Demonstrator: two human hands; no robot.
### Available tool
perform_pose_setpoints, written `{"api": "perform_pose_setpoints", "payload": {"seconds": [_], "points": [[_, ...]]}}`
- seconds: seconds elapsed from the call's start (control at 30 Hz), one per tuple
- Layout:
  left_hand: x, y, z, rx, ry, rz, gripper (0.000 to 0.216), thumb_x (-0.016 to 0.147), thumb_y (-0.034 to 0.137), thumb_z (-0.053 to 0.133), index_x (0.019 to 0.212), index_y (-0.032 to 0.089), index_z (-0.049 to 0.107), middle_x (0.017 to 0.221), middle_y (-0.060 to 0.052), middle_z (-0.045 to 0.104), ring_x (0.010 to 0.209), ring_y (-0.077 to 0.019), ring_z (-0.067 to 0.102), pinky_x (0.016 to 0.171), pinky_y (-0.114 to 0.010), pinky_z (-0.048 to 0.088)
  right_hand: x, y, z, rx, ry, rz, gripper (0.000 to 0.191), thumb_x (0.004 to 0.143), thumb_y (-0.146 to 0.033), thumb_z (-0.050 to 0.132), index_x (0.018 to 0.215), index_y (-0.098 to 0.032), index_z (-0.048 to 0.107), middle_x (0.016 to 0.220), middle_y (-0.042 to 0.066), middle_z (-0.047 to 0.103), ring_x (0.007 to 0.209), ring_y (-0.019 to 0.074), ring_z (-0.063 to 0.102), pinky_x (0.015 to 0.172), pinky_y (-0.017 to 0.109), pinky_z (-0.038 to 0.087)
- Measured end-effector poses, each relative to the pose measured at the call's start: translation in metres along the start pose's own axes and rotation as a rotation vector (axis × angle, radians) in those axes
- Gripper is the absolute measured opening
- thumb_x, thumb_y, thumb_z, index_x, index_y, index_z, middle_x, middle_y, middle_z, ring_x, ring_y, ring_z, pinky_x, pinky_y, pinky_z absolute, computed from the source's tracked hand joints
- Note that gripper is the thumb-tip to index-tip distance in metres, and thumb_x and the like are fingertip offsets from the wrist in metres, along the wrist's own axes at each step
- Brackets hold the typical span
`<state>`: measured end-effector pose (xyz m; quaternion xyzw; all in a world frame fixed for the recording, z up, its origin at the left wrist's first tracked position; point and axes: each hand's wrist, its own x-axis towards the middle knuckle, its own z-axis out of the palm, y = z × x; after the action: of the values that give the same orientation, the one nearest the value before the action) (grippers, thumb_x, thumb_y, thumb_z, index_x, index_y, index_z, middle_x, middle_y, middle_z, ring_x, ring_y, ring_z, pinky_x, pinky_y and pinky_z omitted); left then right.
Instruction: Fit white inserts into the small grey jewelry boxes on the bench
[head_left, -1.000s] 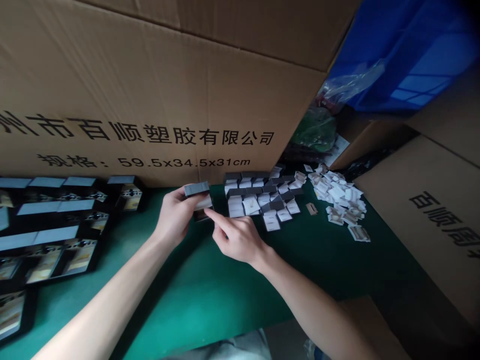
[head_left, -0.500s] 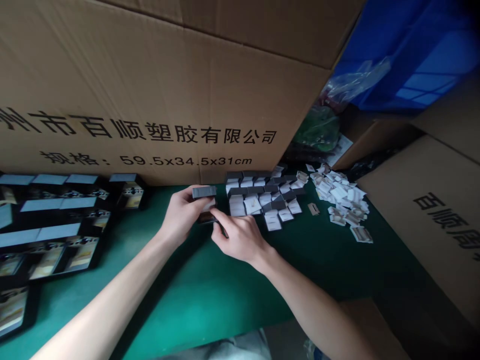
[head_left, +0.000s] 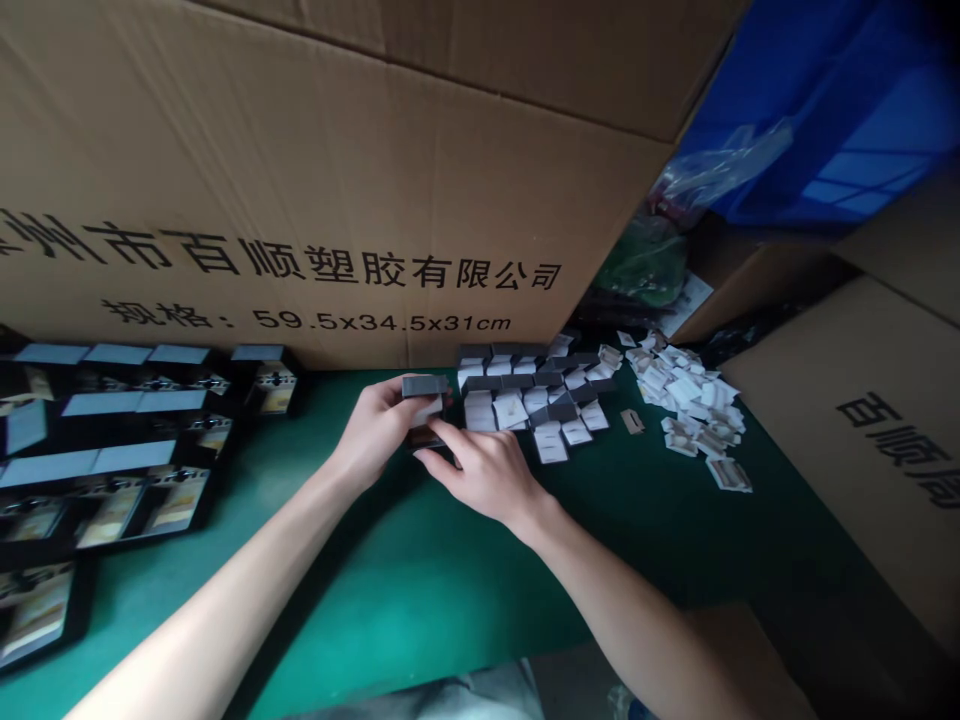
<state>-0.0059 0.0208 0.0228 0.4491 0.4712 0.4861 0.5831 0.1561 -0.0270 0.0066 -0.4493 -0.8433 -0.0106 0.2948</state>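
My left hand (head_left: 375, 430) is closed around a small dark grey hinged box (head_left: 425, 386), its lid raised and a white insert inside. My right hand (head_left: 484, 465) is at the same box from the right, index finger on the insert and thumb near the lower front edge. Fingers hide much of the box's inside. Just right of it stand rows of similar open grey boxes (head_left: 517, 382) with white inserts. A heap of loose white inserts (head_left: 686, 385) lies farther right, and a single flat piece (head_left: 632, 421) sits apart from it.
Rows of larger black open cases (head_left: 142, 470) with light lids fill the left of the green table (head_left: 375, 610). A big cardboard carton (head_left: 337, 150) walls off the back. Another carton (head_left: 877, 400) stands at right, with a blue bin (head_left: 840, 120) behind.
The view has shifted slightly, so most things appear a little farther right. Both hands stay at the same box, with the right index finger still against the insert.
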Motion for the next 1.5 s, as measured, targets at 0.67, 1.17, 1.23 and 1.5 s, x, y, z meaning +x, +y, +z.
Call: {"api": "perform_pose_setpoints", "payload": {"seconds": [0.67,1.17,1.23,1.5], "points": [[-0.0033,-0.0004,0.001,0.089,-0.041,0.035,0.021,0.07,0.026,0.081,0.089,0.017,0.082,0.088,-0.007,0.079,0.083,-0.0247,0.072,0.072,-0.031,0.054,-0.0018,-0.0002,0.0045,0.168,-0.106,0.037,0.033,0.102,-0.044,0.059,0.122,-0.021,0.072,0.084,0.003,0.081,0.065,0.0152,0.074,0.064,0.023,0.053],[-0.0021,0.0015,0.0001,0.031,-0.02,0.029,0.018,0.07,0.027,0.084,0.085,0.017,0.082,0.087,-0.007,0.08,0.079,-0.021,0.071,0.067,-0.026,0.052,0.0006,0.0003,0.002,0.112,-0.024,0.031,0.036,0.1,-0.051,0.06,0.112,-0.021,0.076,0.079,0.001,0.08,0.061,0.0119,0.072,0.061,0.021,0.049],[-0.0026,0.0017,0.0,0.031,-0.027,0.018,0.018,0.07,0.027,0.084,0.084,0.017,0.082,0.088,-0.006,0.08,0.078,-0.0198,0.07,0.067,-0.025,0.051,0.0004,0.0006,0.0024,0.155,-0.024,0.032,0.036,0.1,-0.051,0.06,0.111,-0.021,0.076,0.083,0.001,0.081,0.063,0.0116,0.072,0.063,0.02,0.05],[-0.0029,0.0046,0.0021,-0.041,-0.036,-0.03,0.022,0.066,0.026,0.088,0.085,0.016,0.083,0.091,-0.008,0.081,0.082,-0.0204,0.071,0.07,-0.025,0.053,0.0006,0.0025,0.0019,0.176,-0.019,0.035,0.037,0.101,-0.052,0.058,0.109,-0.022,0.076,0.077,0.0,0.08,0.059,0.012,0.07,0.059,0.022,0.048]]}}
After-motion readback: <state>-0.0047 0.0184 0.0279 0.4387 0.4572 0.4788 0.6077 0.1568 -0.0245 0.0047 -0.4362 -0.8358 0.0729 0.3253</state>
